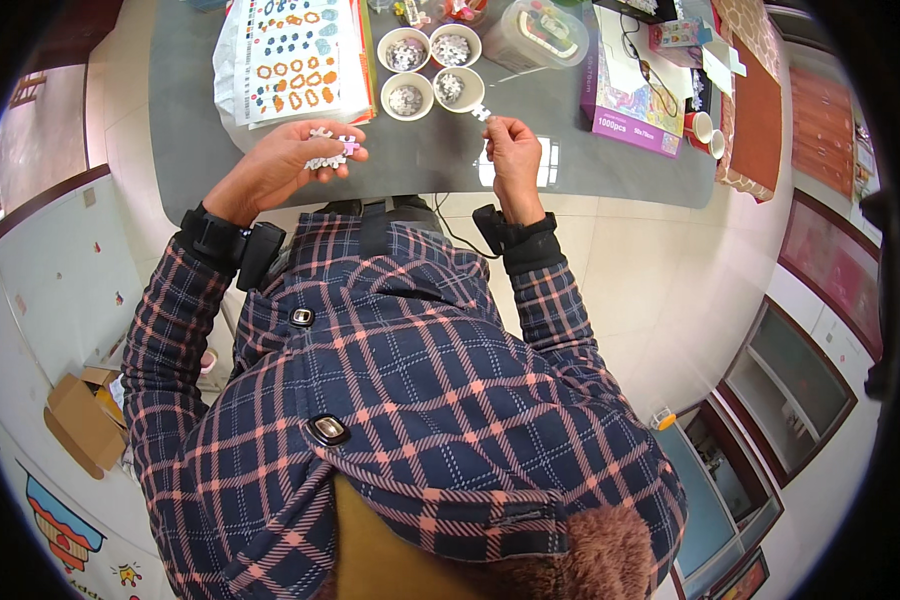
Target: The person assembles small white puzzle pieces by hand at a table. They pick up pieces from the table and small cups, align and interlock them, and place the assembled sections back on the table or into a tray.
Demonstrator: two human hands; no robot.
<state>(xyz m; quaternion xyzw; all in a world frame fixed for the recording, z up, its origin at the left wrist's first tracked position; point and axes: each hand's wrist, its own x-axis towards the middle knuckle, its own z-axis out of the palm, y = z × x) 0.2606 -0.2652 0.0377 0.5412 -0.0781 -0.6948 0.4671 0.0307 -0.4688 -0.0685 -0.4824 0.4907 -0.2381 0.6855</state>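
My left hand (305, 165) is closed around several small jigsaw puzzle pieces (325, 160), mostly white with a pink one among them. Between the thumb and finger of my right hand (515, 155) is a single white puzzle piece (481, 113). That piece is close by the rim of the near right paper cup (465, 104); whether they touch I cannot tell. Three more paper cups, at near left (407, 112), far left (402, 38) and far right (473, 35), stand grouped with it. Grey and white puzzle pieces lie inside all of them.
Printed sheets (300, 70) with coloured shapes lie on the grey table (195, 130) at left. A clear plastic tub (540, 40) stands right of the cups. Farther right are a purple puzzle box (635, 128), glasses (655, 75) on it, and red paper cups (708, 135).
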